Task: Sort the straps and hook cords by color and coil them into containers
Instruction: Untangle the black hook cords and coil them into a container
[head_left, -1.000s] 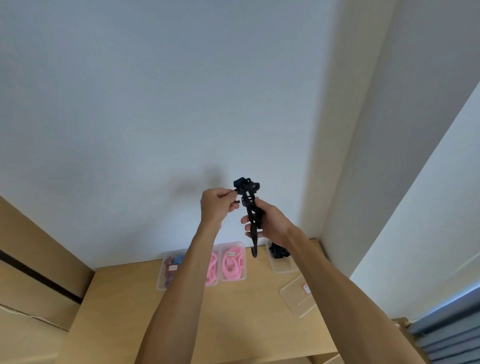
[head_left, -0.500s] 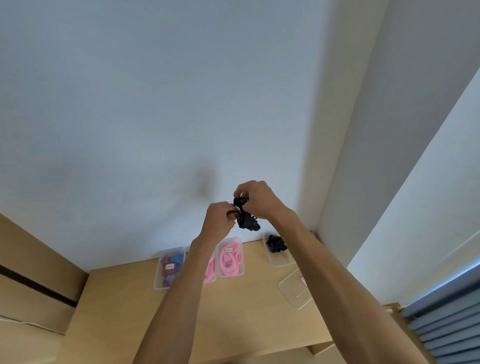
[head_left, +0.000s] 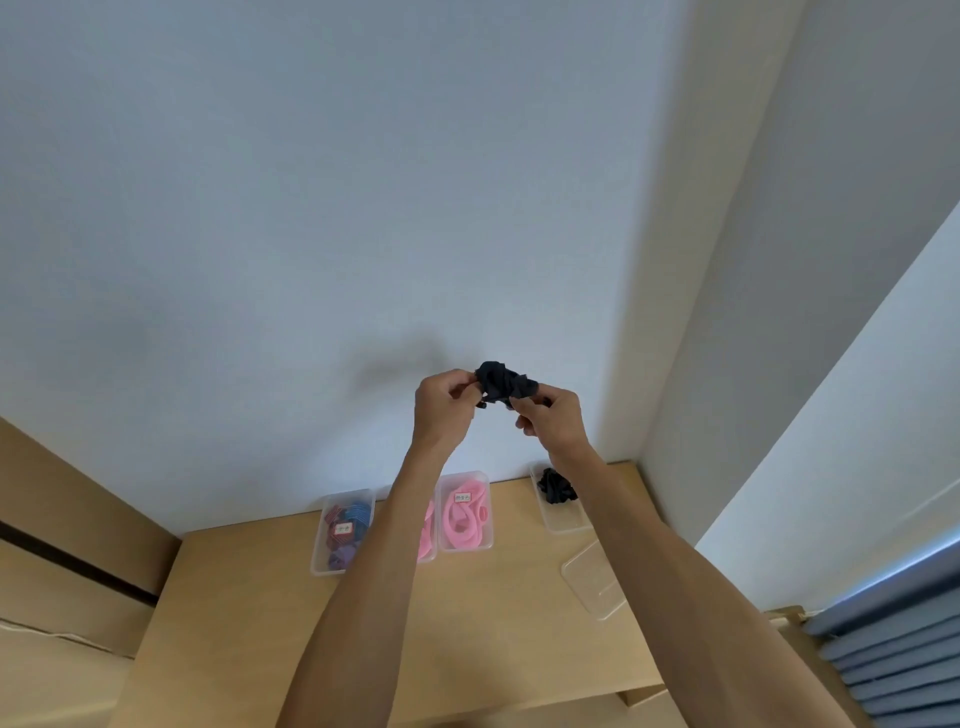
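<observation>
Black strap (head_left: 503, 383) bunched mid-frame, pinched by left hand (head_left: 444, 405) and right hand (head_left: 550, 418). Risk: coil springing loose (springy bundle, fingertip hold) before reaching black box (head_left: 563, 519), lower right.

Colours at the desk

The bundle (head_left: 503, 383) was black, as was the coil (head_left: 556, 486) in the clear tub (head_left: 562, 521). Pink cords (head_left: 464, 514) filled another tub; blue and dark red striped straps (head_left: 347, 525) a third. The desk (head_left: 498, 639) was light wood, the wall (head_left: 311, 208) white.
</observation>
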